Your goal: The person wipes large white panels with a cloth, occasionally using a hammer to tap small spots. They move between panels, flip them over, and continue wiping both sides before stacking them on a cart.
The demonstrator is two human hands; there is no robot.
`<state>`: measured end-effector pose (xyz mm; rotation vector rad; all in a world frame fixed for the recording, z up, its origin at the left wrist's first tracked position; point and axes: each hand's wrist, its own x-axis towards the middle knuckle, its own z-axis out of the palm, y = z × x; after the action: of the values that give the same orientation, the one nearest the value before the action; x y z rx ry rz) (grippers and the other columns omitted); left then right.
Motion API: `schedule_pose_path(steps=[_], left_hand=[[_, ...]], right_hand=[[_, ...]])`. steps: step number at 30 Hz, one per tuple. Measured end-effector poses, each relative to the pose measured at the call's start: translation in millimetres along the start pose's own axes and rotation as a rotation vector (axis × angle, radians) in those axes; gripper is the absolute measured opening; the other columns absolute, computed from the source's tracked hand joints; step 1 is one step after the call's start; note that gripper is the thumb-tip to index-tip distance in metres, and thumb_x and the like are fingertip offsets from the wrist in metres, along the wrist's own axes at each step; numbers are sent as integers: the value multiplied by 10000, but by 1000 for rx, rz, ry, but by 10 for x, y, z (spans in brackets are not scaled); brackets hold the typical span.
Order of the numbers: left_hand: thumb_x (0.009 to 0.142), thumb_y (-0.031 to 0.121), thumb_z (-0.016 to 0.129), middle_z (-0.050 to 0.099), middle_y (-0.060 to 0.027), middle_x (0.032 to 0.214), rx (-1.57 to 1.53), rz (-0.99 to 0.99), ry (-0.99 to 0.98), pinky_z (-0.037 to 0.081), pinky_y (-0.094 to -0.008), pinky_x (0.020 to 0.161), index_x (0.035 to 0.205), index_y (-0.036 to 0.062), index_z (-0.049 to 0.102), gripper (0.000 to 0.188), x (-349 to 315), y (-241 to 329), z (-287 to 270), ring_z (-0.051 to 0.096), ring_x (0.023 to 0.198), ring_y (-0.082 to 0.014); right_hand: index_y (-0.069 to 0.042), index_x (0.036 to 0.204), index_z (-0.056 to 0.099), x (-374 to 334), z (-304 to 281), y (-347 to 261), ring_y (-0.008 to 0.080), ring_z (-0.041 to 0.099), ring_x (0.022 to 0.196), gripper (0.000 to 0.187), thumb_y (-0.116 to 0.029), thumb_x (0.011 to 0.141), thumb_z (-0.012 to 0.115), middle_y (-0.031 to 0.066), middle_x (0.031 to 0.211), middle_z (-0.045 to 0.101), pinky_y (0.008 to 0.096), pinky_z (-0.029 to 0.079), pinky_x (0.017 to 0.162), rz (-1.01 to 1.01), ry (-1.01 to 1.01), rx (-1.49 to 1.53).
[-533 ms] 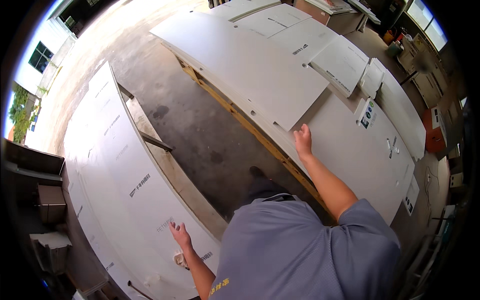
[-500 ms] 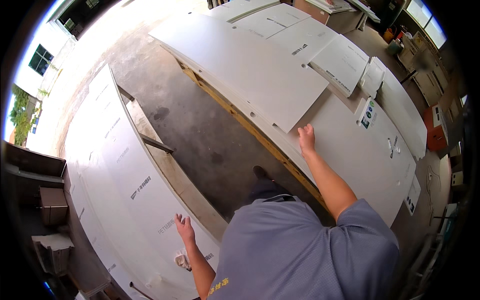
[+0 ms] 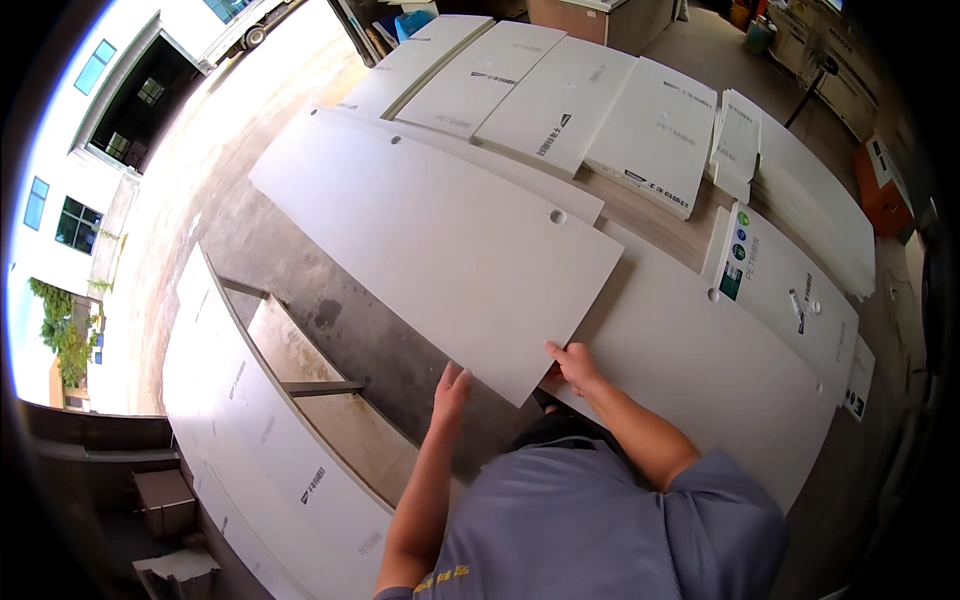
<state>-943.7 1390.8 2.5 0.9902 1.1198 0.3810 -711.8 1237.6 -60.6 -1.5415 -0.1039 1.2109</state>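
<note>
A large white panel (image 3: pixel 440 250) with round holes along its far side juts out over the gap between two work surfaces. My right hand (image 3: pixel 577 368) is closed on its near short end, thumb on top and fingers hidden below. At the panel's left long edge, close to the near corner, my left hand (image 3: pixel 452 393) has its fingers bent against the edge; part of that grip is hidden. Under and to the right of this panel lies another white panel (image 3: pixel 690 310), flat on the right-hand stack.
Several smaller white boards (image 3: pixel 650 130) lie in a row behind. A printed board (image 3: pixel 790 270) carries small loose fittings at the right. To the left, a long white sheet (image 3: pixel 260 430) rests on a frame with metal crossbars (image 3: pixel 320 388). Concrete floor (image 3: pixel 345 325) shows between.
The upper panel has shifted left and toward me, out over the gap. My right hand has closed on its end, and my left hand has moved from above the left sheet to its edge.
</note>
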Motion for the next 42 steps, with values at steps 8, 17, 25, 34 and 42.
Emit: schedule_pose_path(steps=[8,17,25,34,42], left_hand=[[985,242,564,612,-18,1165,2,-129,-125,425,-278,899,1294,37,559,371,374,325,543,553,993,-122],[940,276,591,628,-123,1248,71,-112,-11,413,-377,1005,1236,-21,609,419,314,502,678,531,1181,-218],[910,316,625,620,-132,1220,52,-121,127,457,-371,944,1207,-27,594,455,368,232,788,580,1117,-236],[997,424,542,642,-126,1222,-360,-295,20,527,-430,895,1324,44,562,502,87,-15,519,644,1079,-257],[980,417,583,679,-38,1023,-601,-111,100,509,-326,818,1195,93,644,394,-1281,-824,-532,638,935,-178]], right_hand=[[46,1046,653,172,-518,-834,212,705,697,433,-379,975,617,148,894,717,336,561,564,13,-46,-161],[-46,1377,525,1622,-1539,-2347,368,650,1113,450,-312,1014,529,215,1235,658,436,497,950,-755,522,-1053],[47,1481,358,2365,-1575,-2194,366,333,1443,587,-278,1020,521,239,1538,373,415,265,1187,-596,123,-1294],[74,1374,426,1539,-1301,-1658,409,318,1429,543,-166,920,602,299,1524,315,446,275,1177,-683,281,-1194],[64,1093,618,469,-592,-1131,277,661,867,389,-218,853,736,183,1018,689,403,526,781,-271,-45,-989]])
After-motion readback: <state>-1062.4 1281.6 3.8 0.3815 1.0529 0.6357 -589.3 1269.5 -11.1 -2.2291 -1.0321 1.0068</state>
